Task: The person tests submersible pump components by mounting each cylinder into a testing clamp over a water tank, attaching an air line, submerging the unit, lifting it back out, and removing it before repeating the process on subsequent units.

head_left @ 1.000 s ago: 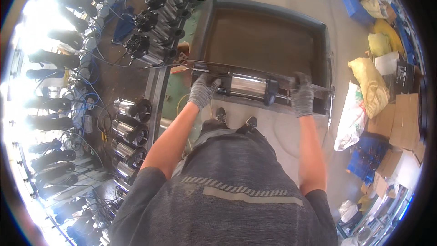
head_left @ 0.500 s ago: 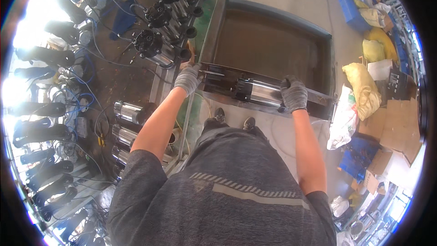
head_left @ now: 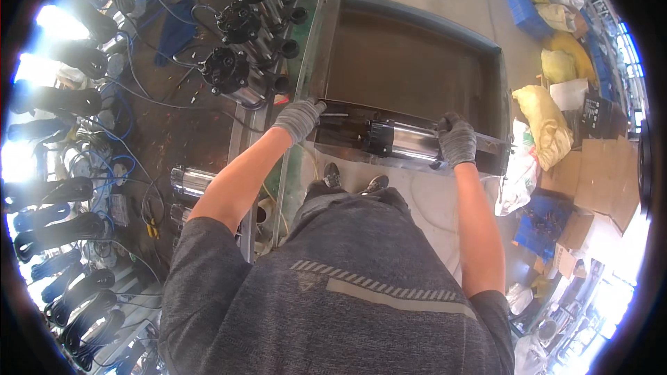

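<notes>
A long cylindrical pump point(head_left: 389, 139) with a black left half and a shiny steel right half lies across the near rim of a big dark metal tank point(head_left: 410, 62). My left hand point(head_left: 297, 118), in a grey knit glove, grips the pump's black end. My right hand point(head_left: 456, 140), gloved the same way, holds the steel end. Both arms stretch forward from my grey shirt. My shoes point(head_left: 353, 179) show on the floor just below the tank's rim.
Left of the tank stands a bench with several black-topped steel pumps point(head_left: 236, 62) and blue cables point(head_left: 104, 173). More steel cylinders point(head_left: 187, 182) lie lower left. On the right are yellow and white sacks point(head_left: 545, 121), cardboard boxes point(head_left: 597, 180) and blue crates point(head_left: 521, 0).
Both hands have carried the pump up and forward onto the tank's near rim. My left hand has slid further toward the black end.
</notes>
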